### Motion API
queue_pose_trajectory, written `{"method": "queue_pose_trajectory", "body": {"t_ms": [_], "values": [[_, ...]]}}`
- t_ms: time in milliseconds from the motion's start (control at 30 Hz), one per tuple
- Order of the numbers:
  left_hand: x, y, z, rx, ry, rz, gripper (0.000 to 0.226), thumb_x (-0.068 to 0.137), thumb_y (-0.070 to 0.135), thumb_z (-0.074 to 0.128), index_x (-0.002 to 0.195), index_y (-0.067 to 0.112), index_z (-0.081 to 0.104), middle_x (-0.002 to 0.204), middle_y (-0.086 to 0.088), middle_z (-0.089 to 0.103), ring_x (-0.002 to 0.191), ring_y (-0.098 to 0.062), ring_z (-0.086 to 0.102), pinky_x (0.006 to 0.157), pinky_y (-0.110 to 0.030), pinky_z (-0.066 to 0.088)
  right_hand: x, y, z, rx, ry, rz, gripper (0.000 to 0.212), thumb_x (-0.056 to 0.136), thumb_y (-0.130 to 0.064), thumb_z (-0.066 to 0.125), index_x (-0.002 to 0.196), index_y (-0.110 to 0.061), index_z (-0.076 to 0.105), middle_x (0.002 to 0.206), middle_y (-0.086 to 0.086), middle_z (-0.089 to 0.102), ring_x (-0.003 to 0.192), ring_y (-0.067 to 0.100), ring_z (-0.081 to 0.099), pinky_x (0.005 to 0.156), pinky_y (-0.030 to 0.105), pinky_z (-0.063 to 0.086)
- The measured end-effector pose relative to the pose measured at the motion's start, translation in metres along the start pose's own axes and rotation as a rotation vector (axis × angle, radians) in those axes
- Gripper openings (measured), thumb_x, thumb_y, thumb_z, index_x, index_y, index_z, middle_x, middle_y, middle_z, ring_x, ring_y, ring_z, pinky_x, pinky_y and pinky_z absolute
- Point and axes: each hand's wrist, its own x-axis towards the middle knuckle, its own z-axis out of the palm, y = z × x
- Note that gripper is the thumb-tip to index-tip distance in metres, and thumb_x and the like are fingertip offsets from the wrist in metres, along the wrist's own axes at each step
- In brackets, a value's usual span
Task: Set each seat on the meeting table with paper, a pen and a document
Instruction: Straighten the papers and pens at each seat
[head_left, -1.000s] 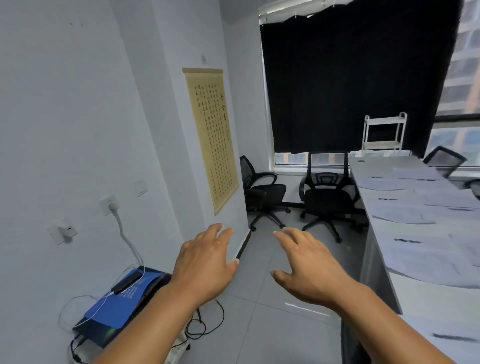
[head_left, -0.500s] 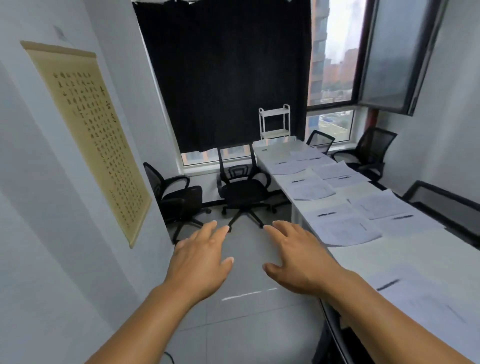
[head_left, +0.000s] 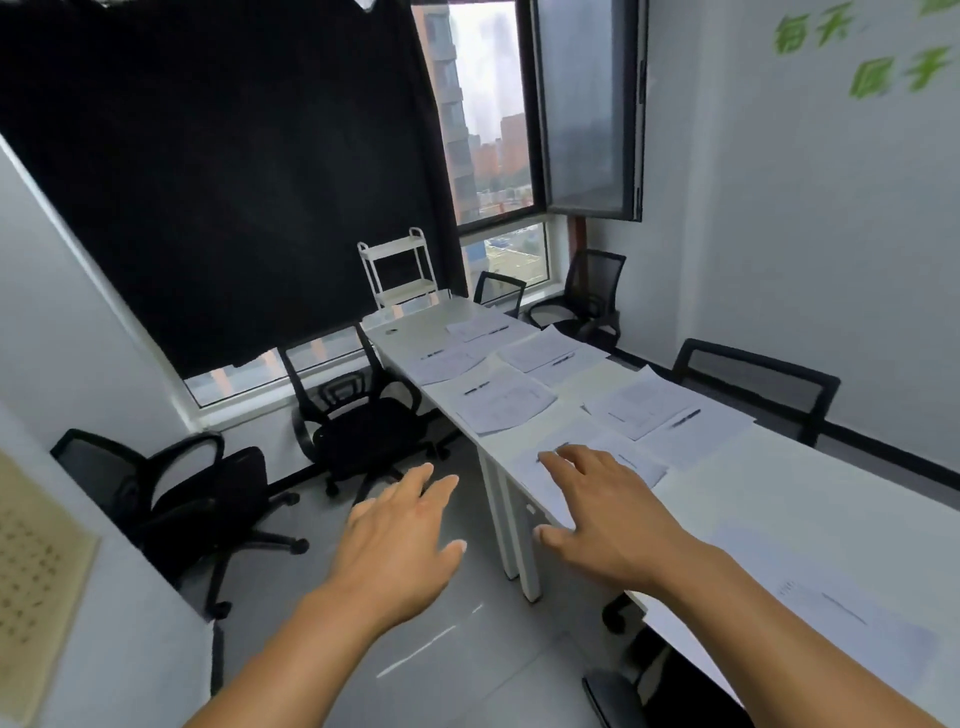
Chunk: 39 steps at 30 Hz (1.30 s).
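Since before, we've swung right toward the counter (head_left: 779, 499); both hands (head_left: 613, 512) spread wide, holding nothing; paper (head_left: 639, 462) just ahead of right hand, nearer.

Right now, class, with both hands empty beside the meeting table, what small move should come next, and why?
Probably check the nearest setting: the far places show paper with a dark pen, but here I see sheets and no clear pen. Both the left hand and right hand are open and hold nothing.
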Motion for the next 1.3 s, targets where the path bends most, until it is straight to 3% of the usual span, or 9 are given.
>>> {"method": "queue_pose_trajectory", "body": {"t_ms": [367,800,1100,1300], "values": [[0.149,0.052,0.015,-0.006,-0.089,0.294,0.077,0.106,0.057,0.051,0.172,0.038,0.016,0.181,0.005,0.01,0.16,-0.019,0.032,0.128,-0.043,0.03,0.039,0.097,-0.02,0.007,0.042,0.347,0.087,0.098,-0.061,0.054,0.169,-0.031,0.013,0.176,-0.002,0.019,0.161,0.025,0.022,0.13,0.043,0.025],[0.292,0.166,0.099,-0.046,-0.266,0.872,0.08,0.104,0.056,0.054,0.171,0.039,0.016,0.181,0.005,0.011,0.163,-0.022,0.026,0.13,-0.047,0.028,0.007,0.174,-0.01,0.007,0.057,0.965,0.085,0.098,-0.056,0.055,0.168,-0.028,0.016,0.172,-0.003,0.027,0.152,0.023,0.034,0.121,0.04,0.037],[0.317,0.194,0.165,-0.006,-0.464,1.101,0.082,0.103,0.055,0.055,0.172,0.037,0.015,0.182,0.003,0.009,0.164,-0.023,0.024,0.13,-0.047,0.029,-0.017,0.161,0.023,0.051,0.02,1.256,0.085,0.099,-0.056,0.056,0.169,-0.027,0.017,0.172,-0.004,0.026,0.153,0.024,0.033,0.121,0.041,0.038],[0.307,0.21,0.188,0.035,-0.538,1.135,0.082,0.101,0.055,0.056,0.171,0.038,0.016,0.181,0.003,0.011,0.162,-0.023,0.028,0.128,-0.047,0.032,-0.046,0.163,0.046,0.099,0.0,1.331,0.085,0.098,-0.057,0.055,0.168,-0.029,0.016,0.17,-0.006,0.027,0.151,0.021,0.034,0.116,0.037,0.04]]}}
